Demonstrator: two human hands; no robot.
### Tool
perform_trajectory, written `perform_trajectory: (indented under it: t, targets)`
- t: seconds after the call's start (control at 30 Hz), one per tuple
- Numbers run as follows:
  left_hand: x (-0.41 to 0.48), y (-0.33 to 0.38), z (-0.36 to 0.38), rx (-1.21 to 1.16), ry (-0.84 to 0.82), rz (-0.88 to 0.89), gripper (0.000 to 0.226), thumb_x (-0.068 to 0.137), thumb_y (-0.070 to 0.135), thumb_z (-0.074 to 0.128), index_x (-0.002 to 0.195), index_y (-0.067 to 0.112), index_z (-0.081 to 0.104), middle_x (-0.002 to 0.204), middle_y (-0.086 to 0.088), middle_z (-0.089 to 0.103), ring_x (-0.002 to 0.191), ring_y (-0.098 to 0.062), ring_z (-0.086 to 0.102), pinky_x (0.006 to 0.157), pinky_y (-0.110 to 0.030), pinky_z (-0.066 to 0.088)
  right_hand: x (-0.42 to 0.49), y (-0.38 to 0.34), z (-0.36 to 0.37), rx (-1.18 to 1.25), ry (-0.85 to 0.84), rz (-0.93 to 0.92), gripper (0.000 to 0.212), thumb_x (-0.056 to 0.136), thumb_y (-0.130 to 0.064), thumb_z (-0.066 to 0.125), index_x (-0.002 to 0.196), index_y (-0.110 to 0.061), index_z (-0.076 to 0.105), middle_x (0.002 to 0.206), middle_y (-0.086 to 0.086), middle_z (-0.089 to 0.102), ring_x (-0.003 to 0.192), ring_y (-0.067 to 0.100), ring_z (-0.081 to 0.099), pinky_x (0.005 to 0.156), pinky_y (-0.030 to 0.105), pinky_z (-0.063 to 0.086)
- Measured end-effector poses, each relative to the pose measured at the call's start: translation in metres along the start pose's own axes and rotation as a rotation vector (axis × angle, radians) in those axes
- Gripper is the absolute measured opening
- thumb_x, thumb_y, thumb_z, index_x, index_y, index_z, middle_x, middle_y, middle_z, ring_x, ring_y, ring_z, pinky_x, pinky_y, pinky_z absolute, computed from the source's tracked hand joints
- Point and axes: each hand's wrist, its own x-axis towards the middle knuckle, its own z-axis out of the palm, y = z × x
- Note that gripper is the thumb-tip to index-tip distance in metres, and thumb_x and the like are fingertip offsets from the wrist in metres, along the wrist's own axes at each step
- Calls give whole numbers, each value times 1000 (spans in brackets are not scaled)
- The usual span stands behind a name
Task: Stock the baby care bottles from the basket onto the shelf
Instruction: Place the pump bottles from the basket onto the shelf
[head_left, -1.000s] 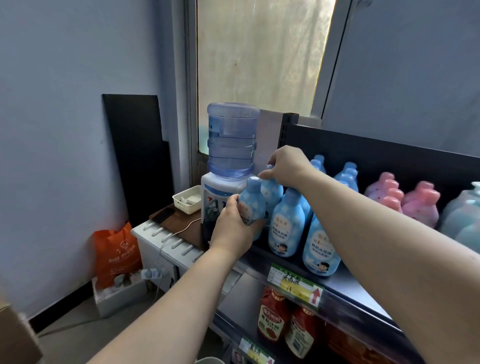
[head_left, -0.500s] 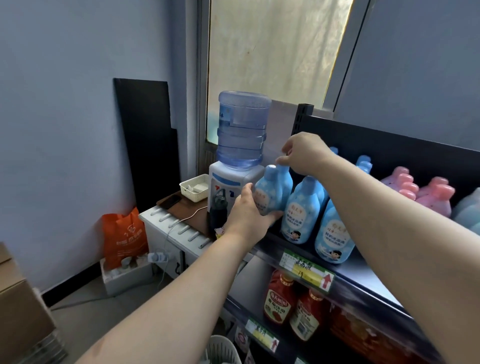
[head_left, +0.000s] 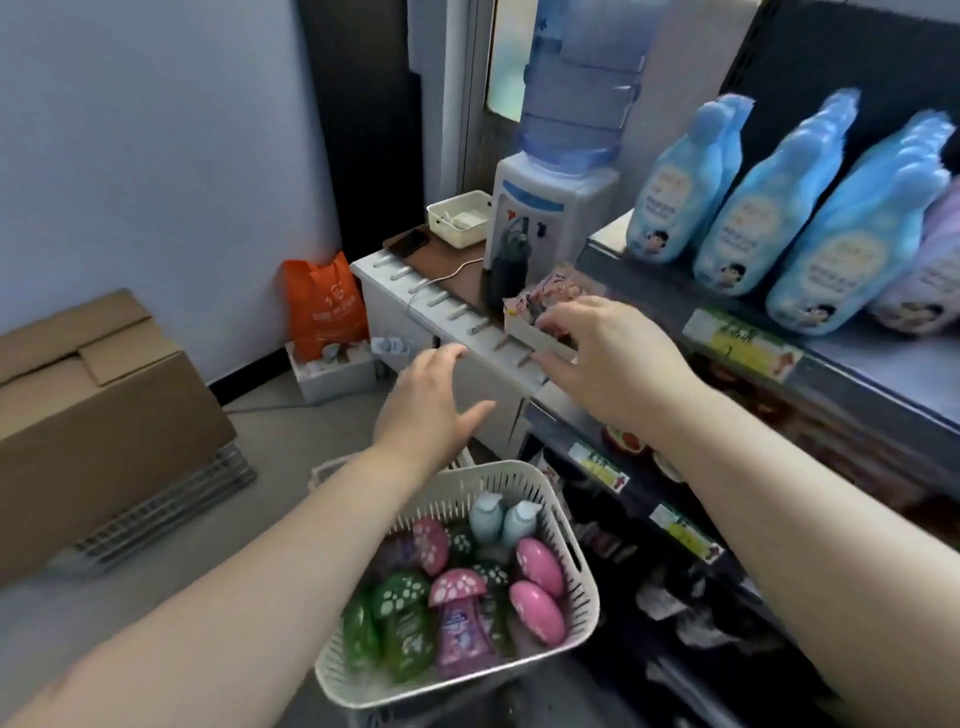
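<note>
Bottles now sit in two places. At upper right the shelf (head_left: 852, 358) carries the blue bottles (head_left: 737, 218), upright in rows and touching side by side, with a lilac bottle (head_left: 930, 275) just beside them at the frame's edge. Lower down, between the forearms, a white slotted basket (head_left: 582, 530) holds the stock not yet shelved.

A second ago both hands were raised to the shelf, the left gripping a blue bottle at the row's near end and the right resting on the caps behind it. That bottle has since been let go among the others, and the view has tipped down to take in the basket.

The right hand (head_left: 608, 364) hangs below the shelf edge with fingers loosely curled, holding nothing. The left hand (head_left: 431, 405) is above the basket's far rim, fingers spread and empty.

Inside the basket lie a pink bottle (head_left: 460, 618) with a spotted mushroom cap, green bottles (head_left: 400, 618) of the same shape, pink egg-shaped ones (head_left: 537, 564), and two pale pump bottles (head_left: 493, 517) standing at the back.

Judging by this, one placement is finished and the next pick has not begun; plenty remains to stock.
</note>
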Motion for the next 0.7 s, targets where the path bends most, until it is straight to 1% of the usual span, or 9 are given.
perform_trajectory:
  t: [0.1,0.2,0.3,0.37,0.43,0.5,0.6,0.7]
  targets:
    - [-40,-50,13,122,-96,-62,64,85,43,65,139,20,39,140,-2,44,128,-22,43,104,-34,37,-28,-10,65,-3,-147,-15,30,90,-30,58,114,-13,63,114,5,61,109,26,55,85,39,49]
    - [-78,-92,32,224,-218,-121,65,86,46,62,140,20,38,142,-1,44,130,-21,41,107,-35,35,-54,-15,123,10,-297,23,35,91,-34,55,122,-17,59,125,1,56,116,24,50,89,38,49]
    - [-109,-122,54,253,-362,-187,63,87,45,60,140,21,36,143,0,43,131,-21,41,110,-37,35,-77,-17,169,3,-448,63,36,93,-35,53,125,-19,56,127,0,54,118,22,49,87,35,49]
    - [-124,-137,69,270,-451,-234,62,88,45,59,140,22,35,141,0,44,130,-22,41,108,-36,36,-91,-17,196,-2,-546,78,36,93,-36,52,125,-20,55,127,0,53,118,23,48,86,37,51]
    - [-133,-148,84,289,-522,-267,60,89,45,57,140,23,35,138,1,45,127,-22,43,105,-37,39,-99,-14,218,-1,-637,91,38,94,-36,51,129,-20,53,128,0,53,121,23,46,87,39,51]
    - [-136,-156,98,295,-574,-288,57,89,44,57,138,23,36,136,0,46,124,-22,44,101,-36,42,-104,-9,239,-6,-691,90,38,95,-36,49,130,-19,53,128,2,53,121,25,47,91,40,48]
    - [-132,-161,118,286,-618,-307,55,90,41,57,137,21,37,133,-1,48,121,-22,46,97,-36,44,-100,3,264,-3,-722,109,40,95,-33,49,132,-19,52,129,2,53,121,26,46,95,41,46]
    - [-121,-161,138,277,-641,-328,56,90,41,57,138,20,37,134,-3,48,121,-23,47,98,-37,44,-88,22,283,-26,-732,153,37,95,-27,49,130,-17,53,129,3,52,122,25,44,93,39,46]
